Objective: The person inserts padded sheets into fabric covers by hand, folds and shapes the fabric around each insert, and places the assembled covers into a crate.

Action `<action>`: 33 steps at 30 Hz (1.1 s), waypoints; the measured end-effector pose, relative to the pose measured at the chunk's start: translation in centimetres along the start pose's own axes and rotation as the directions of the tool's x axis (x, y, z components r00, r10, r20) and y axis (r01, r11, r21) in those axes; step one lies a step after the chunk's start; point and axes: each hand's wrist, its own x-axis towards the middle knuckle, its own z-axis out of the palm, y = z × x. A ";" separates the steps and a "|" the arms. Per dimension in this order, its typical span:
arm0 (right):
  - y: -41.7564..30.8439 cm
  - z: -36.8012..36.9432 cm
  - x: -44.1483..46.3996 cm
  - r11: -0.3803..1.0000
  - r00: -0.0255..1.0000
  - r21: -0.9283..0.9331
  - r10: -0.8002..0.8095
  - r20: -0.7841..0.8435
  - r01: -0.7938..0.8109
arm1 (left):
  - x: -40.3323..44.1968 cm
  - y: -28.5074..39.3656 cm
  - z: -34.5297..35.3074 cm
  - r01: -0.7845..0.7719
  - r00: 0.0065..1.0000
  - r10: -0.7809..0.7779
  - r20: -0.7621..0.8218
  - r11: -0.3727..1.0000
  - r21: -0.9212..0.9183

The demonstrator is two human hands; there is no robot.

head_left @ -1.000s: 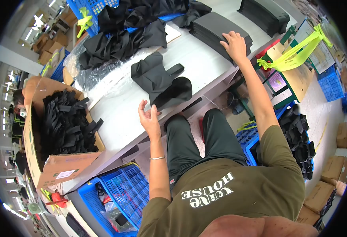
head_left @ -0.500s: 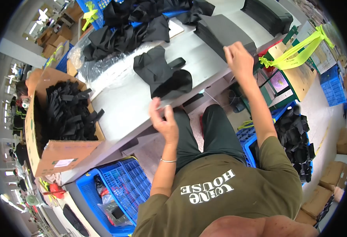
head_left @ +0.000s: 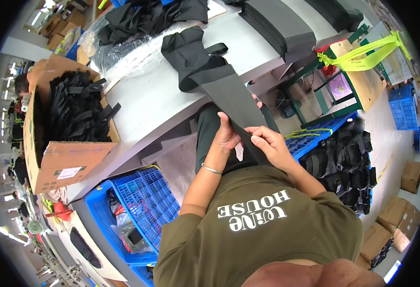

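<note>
A long black fabric strip stretches from the table edge down over my lap. My left hand is closed around it, thumb at its near side and the other fingers partly hidden beneath. Lower down, my right hand pinches the strip's edge between thumb and fingers. The strip's far end overlaps a folded black fabric piece with a small loop, which lies on the grey table.
A cardboard box of black strips stands at the table's left. Stacked black panels lie at the back right. Blue crates flank me, one with bags, another with black pieces. A green-framed stand is at the right.
My right hand has come down from the panel stack to my lap, where a black strip is now held. My left hand has moved right and closed on it. The view has shifted slightly.
</note>
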 end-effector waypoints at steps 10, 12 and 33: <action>0.3 2.0 0.7 0.889 0.918 -0.393 -0.335 -0.214 0.233 | -3.7 2.0 -2.0 -0.167 0.983 0.137 -0.123 0.942 -0.290; -0.1 2.5 0.7 0.880 0.907 -0.401 -0.361 -0.216 0.254 | -4.2 2.0 -2.7 -0.180 0.980 0.144 -0.141 0.938 -0.295; 0.8 1.8 1.0 0.704 0.819 -0.518 -0.573 -0.012 0.486 | -5.1 2.0 -2.9 -0.196 0.980 0.171 -0.101 0.916 -0.350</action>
